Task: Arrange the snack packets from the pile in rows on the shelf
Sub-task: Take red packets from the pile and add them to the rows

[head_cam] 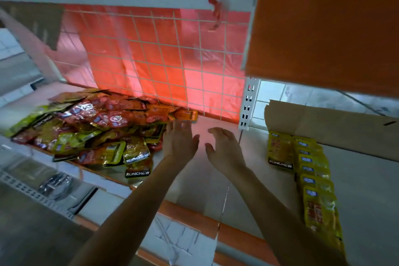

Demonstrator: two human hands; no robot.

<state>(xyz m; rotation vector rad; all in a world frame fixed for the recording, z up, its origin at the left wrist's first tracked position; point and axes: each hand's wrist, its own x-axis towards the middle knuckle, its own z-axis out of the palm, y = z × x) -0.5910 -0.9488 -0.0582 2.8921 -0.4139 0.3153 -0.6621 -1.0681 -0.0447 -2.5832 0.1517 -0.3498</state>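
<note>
I see a rather dim picture with a warm tint. The strongest light comes through the red sheet beyond both hands and puts a pink glow on the shelf between the left hand and the right hand. Foil in the pile left of the hands gives small glints. The fingertips are blurred, the whole frame is soft, and straight lines bend near the edges.

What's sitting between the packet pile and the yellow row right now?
Head view: only bare shelf, with the left hand and right hand over it.
</note>
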